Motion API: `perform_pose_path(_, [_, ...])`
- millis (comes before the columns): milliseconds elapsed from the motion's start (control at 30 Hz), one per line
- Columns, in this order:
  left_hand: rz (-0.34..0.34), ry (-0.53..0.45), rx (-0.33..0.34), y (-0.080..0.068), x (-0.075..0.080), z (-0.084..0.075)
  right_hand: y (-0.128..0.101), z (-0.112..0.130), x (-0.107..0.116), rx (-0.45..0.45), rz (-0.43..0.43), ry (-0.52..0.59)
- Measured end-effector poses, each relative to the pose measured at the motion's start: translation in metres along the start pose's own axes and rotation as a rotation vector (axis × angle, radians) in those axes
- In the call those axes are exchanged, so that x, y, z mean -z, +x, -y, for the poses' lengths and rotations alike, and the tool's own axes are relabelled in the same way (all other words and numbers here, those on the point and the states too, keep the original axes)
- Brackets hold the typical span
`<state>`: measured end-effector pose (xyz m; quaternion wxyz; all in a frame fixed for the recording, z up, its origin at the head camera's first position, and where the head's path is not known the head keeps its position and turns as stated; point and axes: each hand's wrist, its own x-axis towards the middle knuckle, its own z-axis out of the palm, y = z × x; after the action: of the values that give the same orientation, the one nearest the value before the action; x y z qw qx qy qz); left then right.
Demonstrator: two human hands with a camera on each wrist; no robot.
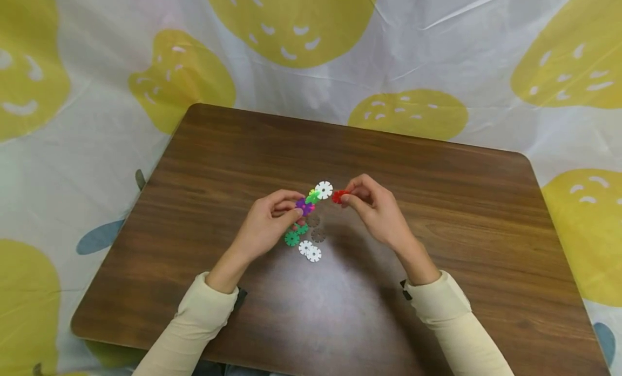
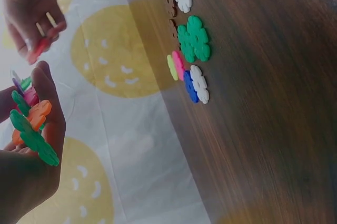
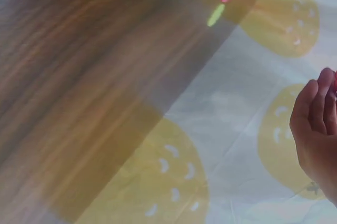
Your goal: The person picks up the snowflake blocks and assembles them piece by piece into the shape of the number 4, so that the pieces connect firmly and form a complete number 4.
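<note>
- Dark wood-grain tabletop (image 1: 437, 214) with rounded corners lies under your hands; around it spreads a white plastic sheet (image 1: 87, 165) printed with yellow smiling blobs.
- Your left hand (image 1: 267, 225) has its fingers curled round a cluster of joined discs (image 1: 311, 196): flat, notched plastic snowflake pieces slotted into each other. From the head view you can make out a purple one, a light green one and a white one at the far end; the left wrist view also shows orange, pink and dark green pieces in the same cluster (image 2: 31, 124).
- Your right hand (image 1: 376, 211) pinches one red disc (image 1: 338, 196) between thumb and fingertips, just beside the white end of the cluster and apart from it by a narrow gap.
- Loose discs (image 1: 305, 240) lie flat on the tabletop just below and between your fingers. From the head view you can count two green, two white and two brown ones, the brown nearly matching the wood.
- Seen from the left wrist, this pile (image 2: 187, 40) also holds pink, yellow-green and blue pieces, several overlapping.
- Cream long sleeves (image 1: 209, 311) cover both forearms.
</note>
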<state>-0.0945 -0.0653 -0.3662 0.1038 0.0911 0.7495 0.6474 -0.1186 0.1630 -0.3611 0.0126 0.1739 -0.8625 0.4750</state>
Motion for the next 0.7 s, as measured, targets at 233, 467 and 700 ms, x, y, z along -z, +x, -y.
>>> perform_pose_path(233, [0.006,0.023,0.006,-0.001,-0.001,-0.002,0.002,0.007,0.003,0.059,-0.119,0.058])
perform_pose_path(467, [0.008,0.019,0.003,-0.001,-0.003,-0.002,0.003,0.011,0.003,0.120,-0.191,0.075])
perform_pose_path(700, [0.021,0.015,0.012,-0.001,-0.004,-0.003,0.002,0.013,0.000,0.157,-0.193,0.130])
